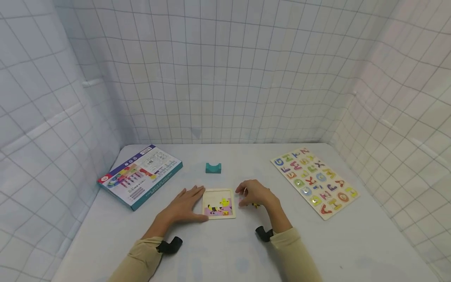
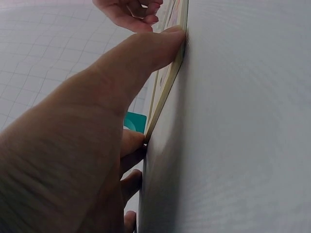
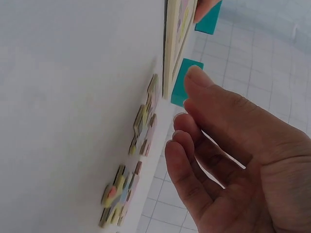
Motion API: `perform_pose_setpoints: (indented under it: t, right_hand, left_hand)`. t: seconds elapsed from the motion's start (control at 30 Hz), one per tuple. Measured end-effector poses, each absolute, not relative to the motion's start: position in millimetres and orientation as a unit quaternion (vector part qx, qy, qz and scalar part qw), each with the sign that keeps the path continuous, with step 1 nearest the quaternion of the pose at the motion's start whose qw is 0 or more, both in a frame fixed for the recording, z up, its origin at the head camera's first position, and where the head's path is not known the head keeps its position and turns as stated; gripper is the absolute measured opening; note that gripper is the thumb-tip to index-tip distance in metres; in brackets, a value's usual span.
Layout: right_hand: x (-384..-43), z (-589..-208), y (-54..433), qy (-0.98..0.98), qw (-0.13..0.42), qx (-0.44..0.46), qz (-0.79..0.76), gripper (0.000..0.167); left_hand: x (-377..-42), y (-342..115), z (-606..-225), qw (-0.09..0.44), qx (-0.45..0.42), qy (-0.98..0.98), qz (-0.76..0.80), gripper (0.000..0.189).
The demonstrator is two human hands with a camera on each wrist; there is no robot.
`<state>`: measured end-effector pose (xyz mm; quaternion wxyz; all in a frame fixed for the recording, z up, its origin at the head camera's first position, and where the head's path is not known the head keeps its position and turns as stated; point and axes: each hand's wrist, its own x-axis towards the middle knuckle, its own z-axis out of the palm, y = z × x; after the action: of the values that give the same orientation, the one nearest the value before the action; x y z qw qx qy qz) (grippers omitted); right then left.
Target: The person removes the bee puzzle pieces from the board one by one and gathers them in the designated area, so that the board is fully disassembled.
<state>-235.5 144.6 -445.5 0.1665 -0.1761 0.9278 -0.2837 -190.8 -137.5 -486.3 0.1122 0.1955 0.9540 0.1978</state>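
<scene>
A small square wooden puzzle tray lies on the table; several yellow, pink and black pieces fill its near part, and the upper part shows bare wood. My left hand rests flat beside it, thumb at its near left corner and index finger at its far left corner. To the tray's right, my right hand hovers with loosely bent fingers, a gap between thumb and fingertips and nothing in it. Beneath that hand lie loose jigsaw pieces, mostly hidden by it in the head view.
Beyond the tray stands a teal block with a curved notch. A flat printed box lies at the left. An alphabet puzzle board with colourful letters lies at the right. Gridded white cloth walls off the back and sides.
</scene>
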Motion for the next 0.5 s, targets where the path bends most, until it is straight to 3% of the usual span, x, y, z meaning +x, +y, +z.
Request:
perform_pose_setpoints:
  t: [0.5]
  right_hand:
    - [-236.2,-453.4,113.8,0.913,0.183,-0.220,-0.291,0.034]
  left_hand:
    - [-190.7,-137.4,-485.8,0.115,0.191,0.954,0.199,0.105]
